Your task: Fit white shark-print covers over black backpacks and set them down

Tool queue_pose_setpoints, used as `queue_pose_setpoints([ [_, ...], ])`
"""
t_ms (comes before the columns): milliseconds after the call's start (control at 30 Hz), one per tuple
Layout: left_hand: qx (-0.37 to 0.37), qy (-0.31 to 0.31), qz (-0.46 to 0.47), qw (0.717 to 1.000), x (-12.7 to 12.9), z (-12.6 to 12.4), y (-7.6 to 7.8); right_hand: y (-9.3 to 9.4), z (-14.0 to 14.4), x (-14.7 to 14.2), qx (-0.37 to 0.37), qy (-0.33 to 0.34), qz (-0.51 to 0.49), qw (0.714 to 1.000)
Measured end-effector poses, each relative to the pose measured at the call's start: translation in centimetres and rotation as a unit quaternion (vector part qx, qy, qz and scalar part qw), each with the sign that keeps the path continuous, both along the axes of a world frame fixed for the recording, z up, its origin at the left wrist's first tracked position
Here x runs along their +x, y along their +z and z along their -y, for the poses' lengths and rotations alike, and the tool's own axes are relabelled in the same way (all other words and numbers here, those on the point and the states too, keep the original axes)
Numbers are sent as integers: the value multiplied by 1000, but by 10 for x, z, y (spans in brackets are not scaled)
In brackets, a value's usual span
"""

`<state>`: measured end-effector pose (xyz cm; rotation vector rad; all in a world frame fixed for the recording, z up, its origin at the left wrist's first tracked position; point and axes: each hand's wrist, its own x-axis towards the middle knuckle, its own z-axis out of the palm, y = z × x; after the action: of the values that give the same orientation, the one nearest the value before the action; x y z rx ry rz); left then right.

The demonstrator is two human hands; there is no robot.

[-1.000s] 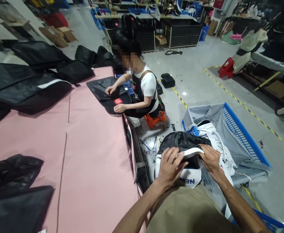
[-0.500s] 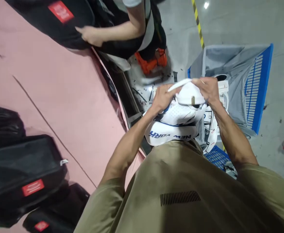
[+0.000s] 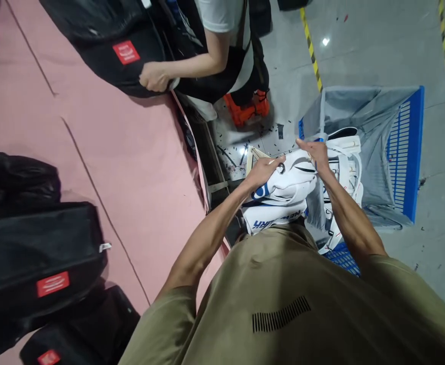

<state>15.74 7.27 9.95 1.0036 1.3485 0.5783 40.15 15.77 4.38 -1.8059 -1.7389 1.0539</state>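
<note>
In front of my waist is a white bag (image 3: pixel 286 190) with blue lettering; part of "NEW YORK" reads on its lower side. My left hand (image 3: pixel 265 170) grips the bag's upper left part, beside a small dark ring. On the upper right, my right hand (image 3: pixel 318 153) is closed at the bag's edge, its thumb stretched out to the left. The fingertips of both hands are partly hidden. More white bags with straps (image 3: pixel 346 162) lie to the right, close to my right forearm.
A blue crate (image 3: pixel 412 157) with a grey liner stands on the floor at right. On the left, a pink-covered table (image 3: pixel 138 167) bears several black bags (image 3: pixel 35 248). Across it, a co-worker's hand (image 3: pixel 154 76) rests on another black bag (image 3: pixel 104 56). Dark scraps litter the floor.
The curved white strap between my hands has dropped from sight. My left hand has shifted right and down on the bag, my right hand slightly left. The co-worker's hand has closed.
</note>
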Motion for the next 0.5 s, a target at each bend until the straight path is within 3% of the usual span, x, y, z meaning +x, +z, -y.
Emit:
queue_pose_setpoints([
  [100,87,22,-37,995,3,-5,-6,-7,-1,1,18,-33,22,999],
  [200,114,20,-63,991,1,-18,-11,1,2,8,66,-80,15,994],
  [300,142,26,-63,988,2,-20,-18,7,37,25,108,-161,-60,979],
  [400,171,45,-72,982,7,-17,-28,-6,80,40,128,-218,-82,964],
  [500,178,59,-83,979,11,-17,-34,-26,90,39,140,-245,-53,958],
])
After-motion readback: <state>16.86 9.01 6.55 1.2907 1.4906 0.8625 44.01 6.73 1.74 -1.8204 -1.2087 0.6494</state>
